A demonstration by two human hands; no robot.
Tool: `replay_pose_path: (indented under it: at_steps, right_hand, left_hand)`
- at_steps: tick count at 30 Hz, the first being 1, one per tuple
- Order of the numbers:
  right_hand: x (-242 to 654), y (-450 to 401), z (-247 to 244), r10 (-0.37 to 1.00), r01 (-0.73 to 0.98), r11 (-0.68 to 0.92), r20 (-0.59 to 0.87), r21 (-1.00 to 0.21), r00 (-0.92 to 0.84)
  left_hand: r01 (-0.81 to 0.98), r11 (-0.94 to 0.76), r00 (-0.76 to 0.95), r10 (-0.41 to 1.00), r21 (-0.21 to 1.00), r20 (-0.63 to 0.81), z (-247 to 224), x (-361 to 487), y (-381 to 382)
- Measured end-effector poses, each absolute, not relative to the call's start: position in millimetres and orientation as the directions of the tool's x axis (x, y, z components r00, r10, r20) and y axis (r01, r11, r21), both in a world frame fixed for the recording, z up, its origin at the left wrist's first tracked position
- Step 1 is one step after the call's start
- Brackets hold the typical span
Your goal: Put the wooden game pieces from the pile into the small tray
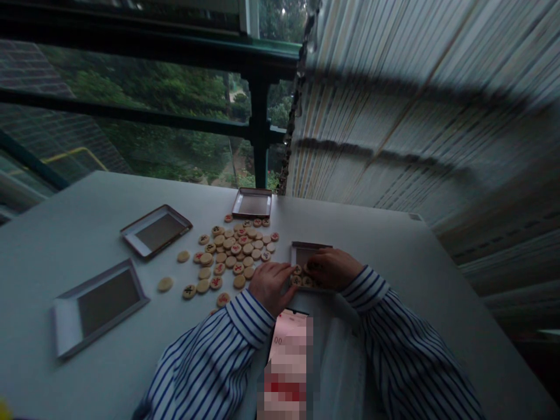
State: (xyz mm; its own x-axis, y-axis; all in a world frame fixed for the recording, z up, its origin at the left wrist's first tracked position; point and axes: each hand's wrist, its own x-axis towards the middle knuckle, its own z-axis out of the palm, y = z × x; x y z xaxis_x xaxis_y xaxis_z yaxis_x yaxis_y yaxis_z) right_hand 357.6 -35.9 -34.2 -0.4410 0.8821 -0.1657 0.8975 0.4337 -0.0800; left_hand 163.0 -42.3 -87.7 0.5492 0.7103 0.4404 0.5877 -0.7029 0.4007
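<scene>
the right grip (pixel 336 268), a bare hand in a blue-and-white striped sleeve, reaches with bent fingers into a small, shallow, open rectangular box (pixel 311 245) on the white table (pixel 394 245); its fingertips are hidden, so i cannot tell how far apart they are or whether they have hold of anything. the left grip (pixel 272 286) is half curled at the box's left edge; whether it pinches anything i cannot tell either. between the two grips, in the box, lie pale, round, character-marked discs (pixel 307 281). left of and beyond the left grip spreads a loose heap of pale, round discs (pixel 236 249), some showing red or black characters, others blank. farther left lie two shallow rectangular trays (pixel 160 233); beyond the heap is a dark-rimmed third tray (pixel 254 205). nearer the person than the left grip is a phone with a lit, pinkish screen (pixel 291 332).
</scene>
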Motion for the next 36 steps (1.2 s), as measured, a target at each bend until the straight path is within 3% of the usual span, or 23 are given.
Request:
replay_pose_path:
  at_steps: [36]
  right_hand:
    - [354.4,-36.1,-33.1,0.872,0.898,0.432,-0.215,-0.088,-0.440]
  left_hand:
    - [0.600,-0.694,0.548,0.719,0.398,0.427,-86.6,163.4,-43.2]
